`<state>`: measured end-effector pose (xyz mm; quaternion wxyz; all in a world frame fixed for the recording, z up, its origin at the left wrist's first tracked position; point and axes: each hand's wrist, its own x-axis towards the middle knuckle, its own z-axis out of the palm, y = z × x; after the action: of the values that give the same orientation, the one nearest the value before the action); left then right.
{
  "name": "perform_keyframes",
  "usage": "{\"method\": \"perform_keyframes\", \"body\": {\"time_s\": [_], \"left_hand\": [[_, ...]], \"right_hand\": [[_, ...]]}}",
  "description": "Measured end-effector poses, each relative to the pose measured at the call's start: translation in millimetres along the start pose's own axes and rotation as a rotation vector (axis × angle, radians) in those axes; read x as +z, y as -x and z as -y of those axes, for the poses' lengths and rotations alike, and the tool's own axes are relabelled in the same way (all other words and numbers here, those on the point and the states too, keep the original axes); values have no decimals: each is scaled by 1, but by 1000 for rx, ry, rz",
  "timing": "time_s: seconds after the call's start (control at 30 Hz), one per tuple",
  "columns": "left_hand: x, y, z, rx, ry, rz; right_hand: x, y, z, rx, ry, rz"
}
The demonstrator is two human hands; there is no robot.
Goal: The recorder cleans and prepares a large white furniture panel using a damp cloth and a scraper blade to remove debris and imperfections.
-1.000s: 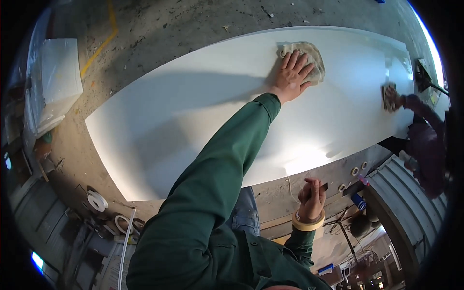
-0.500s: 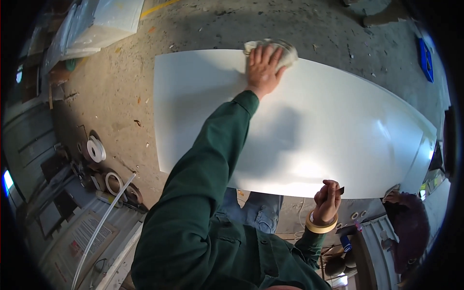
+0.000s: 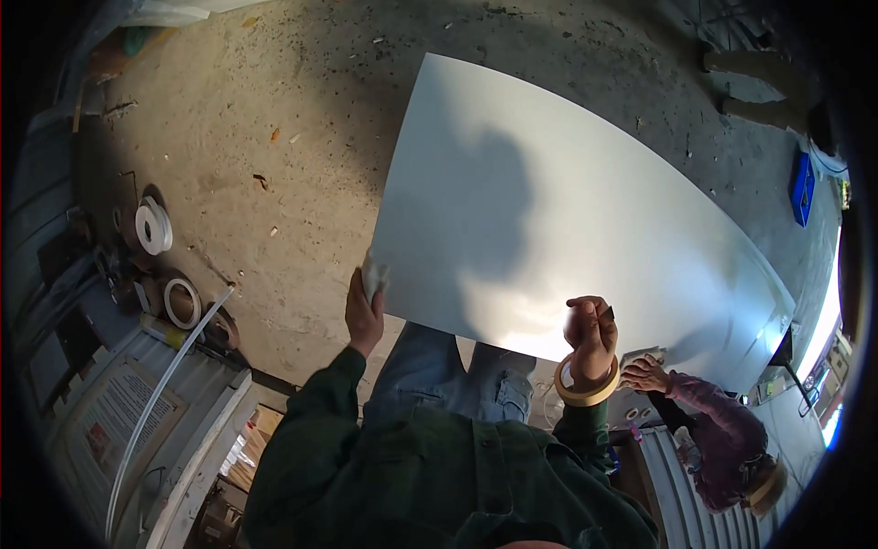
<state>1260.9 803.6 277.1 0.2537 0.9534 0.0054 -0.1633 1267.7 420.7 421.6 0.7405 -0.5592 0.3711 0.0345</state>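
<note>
Your left hand (image 3: 366,320) has its fingers closed on a pale cloth (image 3: 376,277) at the left edge of the white panel (image 3: 558,201), near its closest corner; the panel extends ahead and to your right. Your right hand (image 3: 593,348) has its fingers curled around a small dark flat piece (image 3: 610,313), with a roll of beige tape (image 3: 585,398) around the wrist. For sound edge work, apply even, light pressure along the edge and hold the piece clear of the surface

Blue tray (image 3: 803,190) on flr (image 3: 302,137), R; wht reel (image 3: 162,225) nr tan ring (image 3: 168,297), L
</note>
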Motion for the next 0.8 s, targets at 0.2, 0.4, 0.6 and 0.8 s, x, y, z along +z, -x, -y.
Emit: {"method": "perform_keyframes", "body": {"time_s": [0.2, 0.4, 0.6, 0.8], "left_hand": [[16, 3, -9, -22, -106, -149], [11, -185, -80, 248, -171, -213], [17, -279, -121, 427, -155, -402], [12, -125, -58, 330, -69, -189]], "right_hand": [[2, 6, -2, 10, 73, 17], [-16, 10, -3, -27, 129, 82], [14, -46, -17, 57, -1, 166], [100, -154, -55, -237, 375, 278]]}}
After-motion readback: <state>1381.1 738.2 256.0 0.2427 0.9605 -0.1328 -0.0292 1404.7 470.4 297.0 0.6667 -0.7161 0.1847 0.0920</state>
